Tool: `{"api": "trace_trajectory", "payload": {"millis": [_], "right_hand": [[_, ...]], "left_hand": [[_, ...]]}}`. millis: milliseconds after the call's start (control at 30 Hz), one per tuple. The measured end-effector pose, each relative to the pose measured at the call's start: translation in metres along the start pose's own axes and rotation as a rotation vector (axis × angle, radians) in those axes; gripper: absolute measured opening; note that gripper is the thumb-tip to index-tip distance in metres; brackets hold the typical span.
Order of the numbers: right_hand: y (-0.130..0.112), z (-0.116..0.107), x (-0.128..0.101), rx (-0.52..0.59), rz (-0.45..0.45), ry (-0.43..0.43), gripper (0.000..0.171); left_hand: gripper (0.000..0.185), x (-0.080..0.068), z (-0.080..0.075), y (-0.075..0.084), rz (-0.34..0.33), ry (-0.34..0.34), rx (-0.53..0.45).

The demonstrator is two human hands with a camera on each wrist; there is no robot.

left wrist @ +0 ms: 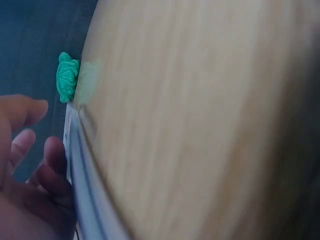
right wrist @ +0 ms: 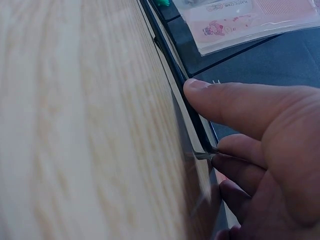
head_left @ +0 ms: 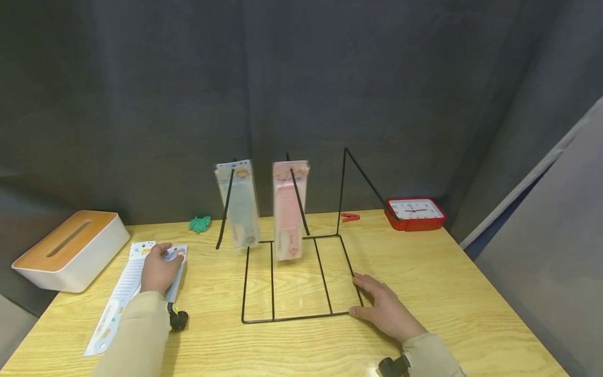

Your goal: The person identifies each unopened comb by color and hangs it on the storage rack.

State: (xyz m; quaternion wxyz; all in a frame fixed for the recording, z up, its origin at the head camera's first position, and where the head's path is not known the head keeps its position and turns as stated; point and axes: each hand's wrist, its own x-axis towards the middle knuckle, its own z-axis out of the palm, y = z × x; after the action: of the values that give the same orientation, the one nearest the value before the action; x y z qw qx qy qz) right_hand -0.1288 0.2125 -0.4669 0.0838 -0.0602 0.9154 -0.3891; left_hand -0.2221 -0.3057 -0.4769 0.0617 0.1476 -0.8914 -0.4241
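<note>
My left hand (head_left: 160, 269) is over two packaged combs lying on the table at left, a pale, blue-printed comb pack (head_left: 118, 301) and another pack (head_left: 175, 280) partly under the hand. Its thumb and fingers are spread apart near the packs' top ends. My right hand (head_left: 388, 309) rests at the near right corner of a black wire display rack (head_left: 301, 316), thumb on the front bar and fingers touching the side bar. Light-blue comb packs (head_left: 242, 207) hang on the rack's left hook, pink comb packs (head_left: 288, 209) on the middle one. The right hook (head_left: 365, 175) is bare.
A white tissue box (head_left: 89, 256) with a wooden lid stands at far left. Green string (head_left: 200, 224) lies at the back edge. Behind the rack are a red clip (head_left: 350, 217) and, farther right, a red clock (head_left: 416, 222). A dark curtain (head_left: 301, 78) closes off the back.
</note>
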Motion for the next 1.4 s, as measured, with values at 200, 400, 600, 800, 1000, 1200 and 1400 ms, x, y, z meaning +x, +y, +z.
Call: {"api": "trace_trajectory", "payload": {"millis": [200,400,600,800,1000,1200,1400], "right_hand": [[0.000,-0.001,0.001,-0.002,-0.014,0.000,0.078],[0.001,0.000,0.001,0.006,-0.016,-0.003,0.078],[0.003,0.000,0.000,0.015,-0.017,-0.001,0.078],[0.003,0.000,0.000,0.014,-0.011,-0.003,0.078],[0.002,0.000,0.000,0.014,-0.013,-0.006,0.078],[0.002,0.000,0.000,0.011,-0.016,-0.011,0.079],[0.001,-0.001,-0.001,0.009,-0.023,-0.007,0.079]], "left_hand": [[0.081,0.000,-0.004,0.002,-0.027,-0.139,0.126],[0.085,-0.007,-0.006,0.009,-0.027,-0.176,0.193],[0.056,-0.013,-0.008,0.015,0.030,-0.206,0.275],[0.036,-0.030,-0.015,0.022,0.118,-0.200,0.184],[0.044,-0.071,-0.031,0.056,0.161,-0.191,-0.030],[0.027,-0.112,-0.048,0.099,0.383,-0.240,-0.244],[0.007,-0.152,-0.062,0.138,0.587,-0.196,-0.363]]}}
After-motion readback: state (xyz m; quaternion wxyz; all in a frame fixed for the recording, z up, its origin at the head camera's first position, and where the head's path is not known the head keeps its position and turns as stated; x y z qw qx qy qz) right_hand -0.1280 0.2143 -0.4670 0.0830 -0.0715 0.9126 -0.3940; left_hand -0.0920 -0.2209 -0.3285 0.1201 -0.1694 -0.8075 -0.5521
